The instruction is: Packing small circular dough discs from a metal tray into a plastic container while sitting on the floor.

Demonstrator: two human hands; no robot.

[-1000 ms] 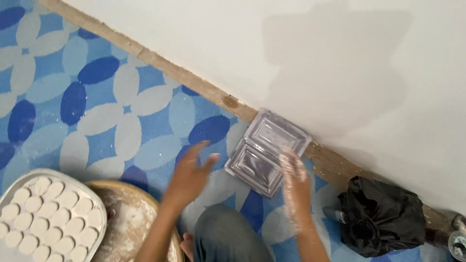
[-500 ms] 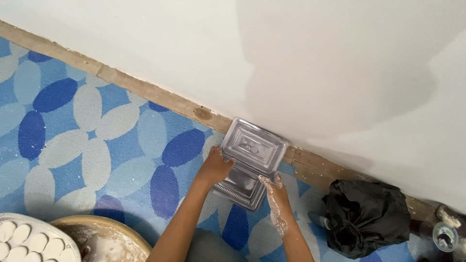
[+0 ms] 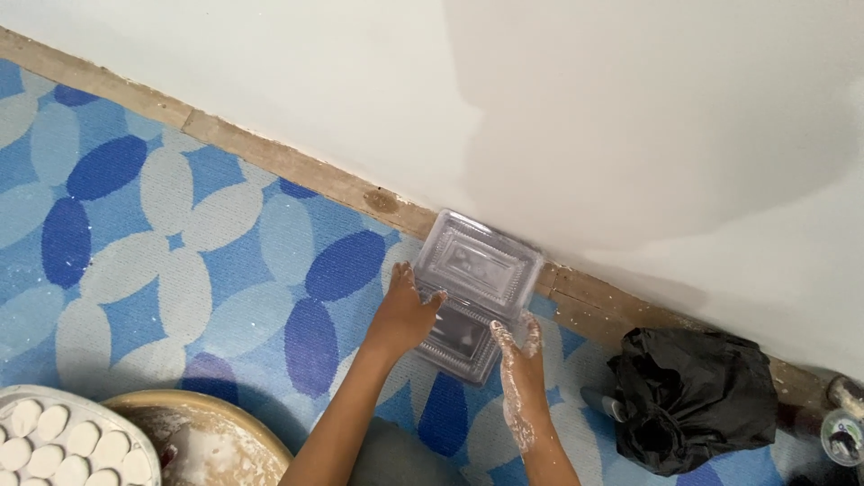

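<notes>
A clear plastic hinged container (image 3: 475, 290) lies open on the blue patterned mat, its far half against the wooden strip at the wall's foot. My left hand (image 3: 407, 308) rests on the container's left edge, fingers spread over the near half. Dusted with white flour, my right hand (image 3: 519, 351) touches the container's near right corner. Neither hand has lifted it; both press or grip its rim.
A black plastic bag (image 3: 688, 396) sits to the right by the wall. At the lower left are a white tray of round dough pieces (image 3: 63, 441) and a floured round wooden board (image 3: 211, 441). A small jar (image 3: 844, 436) stands at the far right.
Both hands have reached further onto the container, which now lies more open and closer to the wall. The view has shifted, so the tray and board sit lower left.
</notes>
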